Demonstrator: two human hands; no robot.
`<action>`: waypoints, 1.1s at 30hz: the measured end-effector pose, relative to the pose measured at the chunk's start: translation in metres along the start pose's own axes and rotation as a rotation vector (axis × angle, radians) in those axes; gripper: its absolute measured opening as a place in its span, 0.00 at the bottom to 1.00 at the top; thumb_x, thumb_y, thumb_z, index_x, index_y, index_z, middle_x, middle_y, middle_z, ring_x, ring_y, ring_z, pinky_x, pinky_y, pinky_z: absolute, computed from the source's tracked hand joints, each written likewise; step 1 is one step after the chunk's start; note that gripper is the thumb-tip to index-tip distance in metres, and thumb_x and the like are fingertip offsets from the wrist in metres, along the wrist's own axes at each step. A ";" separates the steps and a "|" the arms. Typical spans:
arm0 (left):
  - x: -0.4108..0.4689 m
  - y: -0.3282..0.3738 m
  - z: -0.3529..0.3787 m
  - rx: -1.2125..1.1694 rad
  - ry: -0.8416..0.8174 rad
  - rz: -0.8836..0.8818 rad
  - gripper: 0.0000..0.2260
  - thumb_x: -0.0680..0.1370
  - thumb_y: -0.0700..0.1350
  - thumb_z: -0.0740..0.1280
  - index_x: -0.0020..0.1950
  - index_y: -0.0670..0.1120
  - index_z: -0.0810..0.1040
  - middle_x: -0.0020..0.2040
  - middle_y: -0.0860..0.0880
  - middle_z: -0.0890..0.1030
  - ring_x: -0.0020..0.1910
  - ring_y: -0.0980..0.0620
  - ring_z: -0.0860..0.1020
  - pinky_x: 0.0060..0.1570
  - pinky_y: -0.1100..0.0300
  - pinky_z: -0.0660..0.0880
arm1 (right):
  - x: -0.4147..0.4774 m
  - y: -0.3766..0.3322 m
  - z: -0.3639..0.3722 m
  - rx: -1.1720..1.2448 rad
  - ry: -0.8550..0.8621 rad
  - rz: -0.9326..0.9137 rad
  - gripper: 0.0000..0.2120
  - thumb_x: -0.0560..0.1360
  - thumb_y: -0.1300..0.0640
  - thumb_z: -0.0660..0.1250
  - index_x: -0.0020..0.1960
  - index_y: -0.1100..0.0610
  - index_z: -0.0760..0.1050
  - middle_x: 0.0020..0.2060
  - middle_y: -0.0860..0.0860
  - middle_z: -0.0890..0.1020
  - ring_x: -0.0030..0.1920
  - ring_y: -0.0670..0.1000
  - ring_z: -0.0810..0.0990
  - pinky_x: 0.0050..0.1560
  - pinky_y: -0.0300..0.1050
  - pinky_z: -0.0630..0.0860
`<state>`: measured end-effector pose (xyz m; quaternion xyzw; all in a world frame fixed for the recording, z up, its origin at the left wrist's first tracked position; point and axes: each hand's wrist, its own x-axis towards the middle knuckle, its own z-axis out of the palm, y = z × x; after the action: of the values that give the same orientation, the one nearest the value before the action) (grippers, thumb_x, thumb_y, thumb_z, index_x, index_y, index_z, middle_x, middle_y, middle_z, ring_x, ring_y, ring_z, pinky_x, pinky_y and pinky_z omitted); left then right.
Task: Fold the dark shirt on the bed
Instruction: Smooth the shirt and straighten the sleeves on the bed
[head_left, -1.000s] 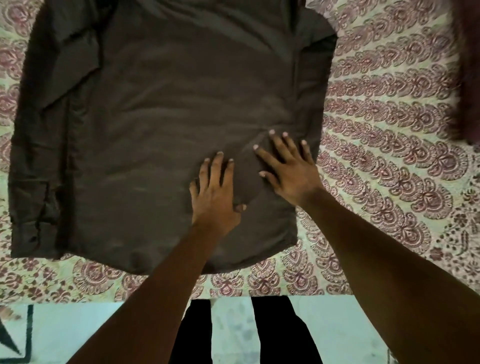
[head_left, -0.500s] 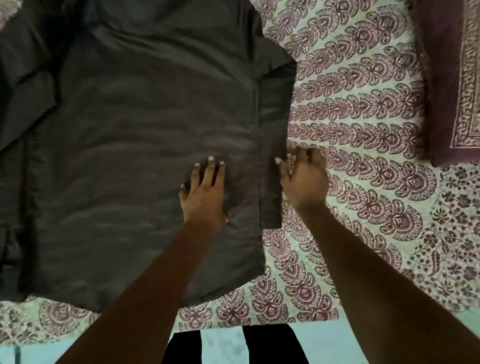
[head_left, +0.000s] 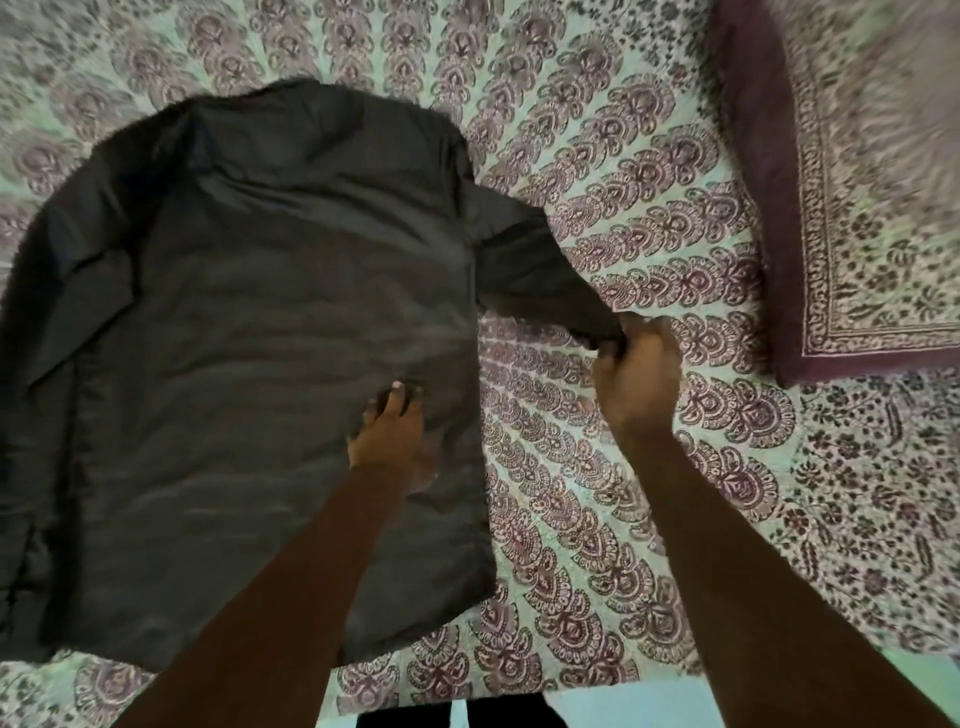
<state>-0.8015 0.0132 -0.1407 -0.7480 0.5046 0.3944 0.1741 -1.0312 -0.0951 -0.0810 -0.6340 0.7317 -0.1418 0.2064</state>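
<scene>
The left hand (head_left: 397, 441) presses flat, fingers spread, on the dark shirt (head_left: 270, 364), which lies back-up on the bed (head_left: 597, 493). Further out, the right hand (head_left: 636, 374) has a closed grip on the sleeve (head_left: 540, 280). Folding has barely begun: sleeves, sides and body remain.

Single head cam, looks fwd/down over bed (head_left: 597, 519), close above hands, arms enter from bottom edge.

Sleeve (head_left: 540, 270) now out, right-hand-gripped (head_left: 636, 376)
</scene>
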 end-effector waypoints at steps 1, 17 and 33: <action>0.002 0.006 -0.008 -0.090 0.015 -0.006 0.45 0.72 0.56 0.77 0.82 0.51 0.56 0.83 0.49 0.56 0.80 0.39 0.60 0.72 0.37 0.68 | 0.007 -0.003 -0.018 -0.085 0.025 -0.037 0.13 0.79 0.62 0.66 0.63 0.60 0.79 0.58 0.60 0.76 0.45 0.53 0.75 0.51 0.52 0.80; 0.002 0.218 -0.123 -1.897 -0.460 0.084 0.07 0.82 0.41 0.66 0.52 0.41 0.84 0.46 0.43 0.88 0.44 0.45 0.86 0.49 0.51 0.83 | 0.002 0.032 -0.098 -0.112 -0.242 -0.710 0.17 0.79 0.56 0.63 0.67 0.55 0.78 0.49 0.53 0.77 0.37 0.53 0.78 0.34 0.49 0.81; 0.018 0.275 -0.101 -2.310 -0.326 0.077 0.13 0.82 0.37 0.60 0.54 0.39 0.85 0.54 0.40 0.87 0.52 0.42 0.86 0.54 0.44 0.83 | 0.102 0.076 -0.067 1.504 -0.793 0.819 0.46 0.73 0.21 0.50 0.60 0.57 0.85 0.51 0.59 0.87 0.44 0.62 0.85 0.44 0.51 0.81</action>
<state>-1.0019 -0.1829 -0.0528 -0.3866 -0.1604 0.7154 -0.5595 -1.1406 -0.1874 -0.0702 -0.0303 0.4904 -0.2671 0.8290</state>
